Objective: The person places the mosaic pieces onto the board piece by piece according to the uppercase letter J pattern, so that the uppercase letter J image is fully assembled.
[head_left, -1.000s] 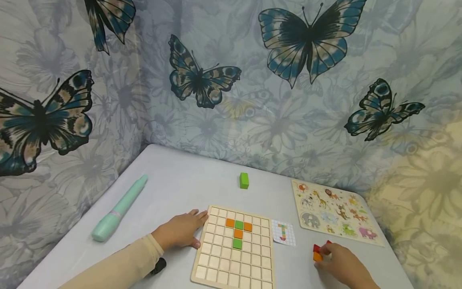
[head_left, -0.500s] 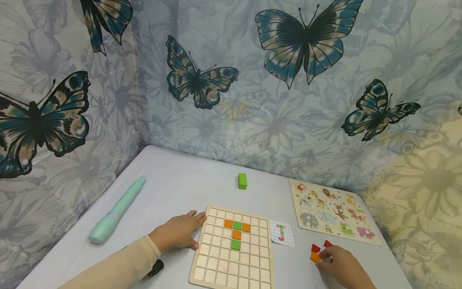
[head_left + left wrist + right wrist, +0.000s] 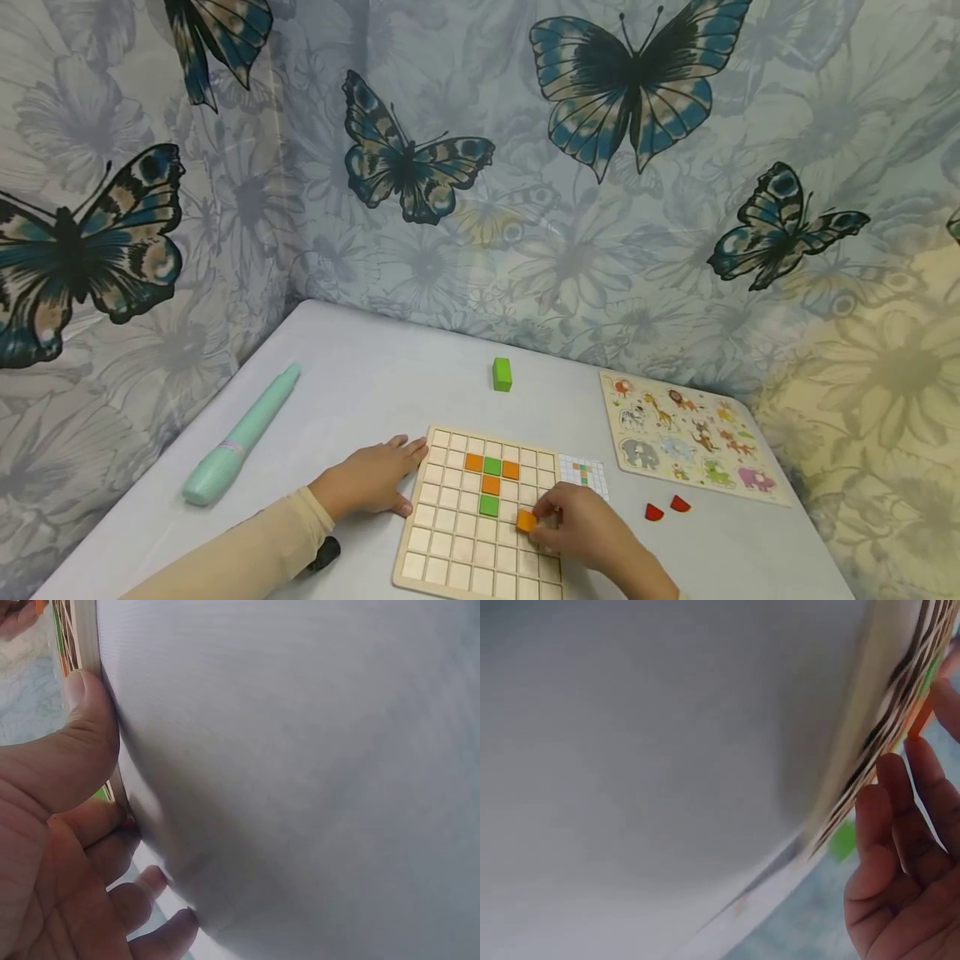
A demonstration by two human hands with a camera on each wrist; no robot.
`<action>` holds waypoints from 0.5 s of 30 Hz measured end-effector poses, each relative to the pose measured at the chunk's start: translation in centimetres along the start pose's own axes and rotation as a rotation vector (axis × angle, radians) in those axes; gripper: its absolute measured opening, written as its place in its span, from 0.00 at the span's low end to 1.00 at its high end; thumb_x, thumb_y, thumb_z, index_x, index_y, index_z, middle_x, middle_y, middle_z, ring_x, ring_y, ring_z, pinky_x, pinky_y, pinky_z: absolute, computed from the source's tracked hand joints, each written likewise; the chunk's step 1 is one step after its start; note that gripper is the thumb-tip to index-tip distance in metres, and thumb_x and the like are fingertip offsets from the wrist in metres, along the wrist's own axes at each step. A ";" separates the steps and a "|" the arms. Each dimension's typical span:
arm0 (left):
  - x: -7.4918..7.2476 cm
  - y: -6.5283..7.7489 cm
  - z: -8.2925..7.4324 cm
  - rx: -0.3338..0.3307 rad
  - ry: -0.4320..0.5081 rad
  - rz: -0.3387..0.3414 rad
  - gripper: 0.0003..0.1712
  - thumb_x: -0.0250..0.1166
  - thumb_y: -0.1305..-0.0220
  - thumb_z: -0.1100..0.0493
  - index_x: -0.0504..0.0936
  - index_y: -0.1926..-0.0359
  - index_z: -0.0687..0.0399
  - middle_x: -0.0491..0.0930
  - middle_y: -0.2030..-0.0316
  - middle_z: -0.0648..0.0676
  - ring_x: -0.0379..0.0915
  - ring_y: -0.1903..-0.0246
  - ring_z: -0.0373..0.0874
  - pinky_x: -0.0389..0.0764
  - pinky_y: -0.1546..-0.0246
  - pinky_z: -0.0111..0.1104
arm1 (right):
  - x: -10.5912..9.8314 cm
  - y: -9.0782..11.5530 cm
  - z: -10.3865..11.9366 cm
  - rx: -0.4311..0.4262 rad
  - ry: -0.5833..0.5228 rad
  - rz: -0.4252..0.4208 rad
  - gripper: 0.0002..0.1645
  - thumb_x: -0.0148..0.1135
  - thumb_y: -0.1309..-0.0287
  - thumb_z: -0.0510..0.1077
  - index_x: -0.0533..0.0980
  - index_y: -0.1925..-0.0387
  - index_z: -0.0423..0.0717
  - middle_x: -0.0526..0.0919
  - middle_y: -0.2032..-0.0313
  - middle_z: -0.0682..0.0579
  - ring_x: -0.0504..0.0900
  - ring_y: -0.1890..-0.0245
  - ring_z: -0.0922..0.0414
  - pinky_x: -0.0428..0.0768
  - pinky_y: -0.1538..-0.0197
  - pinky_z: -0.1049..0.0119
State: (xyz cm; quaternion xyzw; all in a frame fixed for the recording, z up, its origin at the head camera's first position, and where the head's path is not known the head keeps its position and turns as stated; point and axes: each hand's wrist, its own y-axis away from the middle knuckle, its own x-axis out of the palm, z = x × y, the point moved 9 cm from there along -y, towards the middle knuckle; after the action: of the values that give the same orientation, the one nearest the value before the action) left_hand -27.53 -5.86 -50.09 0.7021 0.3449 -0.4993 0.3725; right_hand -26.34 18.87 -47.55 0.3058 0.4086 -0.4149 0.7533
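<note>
Orange block (image 3: 527, 521) is pinched between the thumb and fingers of the right hand (image 3: 588, 529); it is over the board (image 3: 444, 542), at about 4 o'clock from the lower green tile (image 3: 489, 505). Whether it touches the wood cannot be told. The left hand (image 3: 371, 479) grips nothing, its relaxed fingers and thumb touching the board's edge at 10 o'clock.

A tilted block could catch on the raised grid lines and twist in the pinch; low knuckles could jog that green tile. The right hand also covers part of the card (image 3: 588, 471) at 2 o'clock, so a cell could be misjudged. Were the left hand to slacken, a sideways push might slide the board.

The block shows a squarish face and no clear long axis, being partly covered by fingers. The board's long axis runs roughly 12 to 6, leaning slightly towards 7.
</note>
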 end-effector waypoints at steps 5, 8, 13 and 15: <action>0.0 0.1 0.1 -0.004 0.012 -0.005 0.54 0.72 0.52 0.39 0.64 0.28 0.58 0.61 0.29 0.54 0.54 0.30 0.56 0.64 0.35 0.48 | 1.3 -1.5 3.9 -0.175 0.101 -0.022 0.09 0.74 0.53 0.50 0.83 0.70 0.54 0.78 0.69 0.65 0.72 0.73 0.67 0.77 0.69 0.69; 0.1 0.1 0.0 -0.001 0.012 -0.007 0.54 0.72 0.52 0.39 0.64 0.28 0.58 0.61 0.29 0.54 0.54 0.30 0.56 0.64 0.35 0.48 | 1.8 -1.7 5.2 -0.234 0.173 -0.043 0.10 0.76 0.53 0.51 0.83 0.70 0.54 0.76 0.69 0.66 0.71 0.72 0.69 0.77 0.67 0.70; 0.1 0.0 0.0 0.003 0.004 -0.008 0.54 0.72 0.51 0.39 0.63 0.28 0.58 0.61 0.29 0.54 0.54 0.30 0.56 0.64 0.35 0.48 | 2.1 -1.8 5.8 -0.249 0.206 -0.064 0.12 0.78 0.55 0.52 0.82 0.72 0.54 0.73 0.70 0.66 0.66 0.75 0.69 0.73 0.71 0.73; 0.0 0.0 0.0 0.001 0.008 -0.007 0.54 0.72 0.52 0.39 0.63 0.28 0.58 0.61 0.29 0.54 0.54 0.30 0.56 0.64 0.35 0.48 | 2.1 -1.8 5.8 -0.246 0.205 -0.067 0.12 0.78 0.56 0.53 0.82 0.73 0.55 0.73 0.70 0.67 0.66 0.76 0.68 0.72 0.72 0.73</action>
State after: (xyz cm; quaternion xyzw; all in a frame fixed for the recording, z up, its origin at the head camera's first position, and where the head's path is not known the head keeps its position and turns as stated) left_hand -27.50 -5.89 -50.14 0.7030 0.3488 -0.4980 0.3690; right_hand -25.12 12.63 -46.85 0.2383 0.5407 -0.3533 0.7252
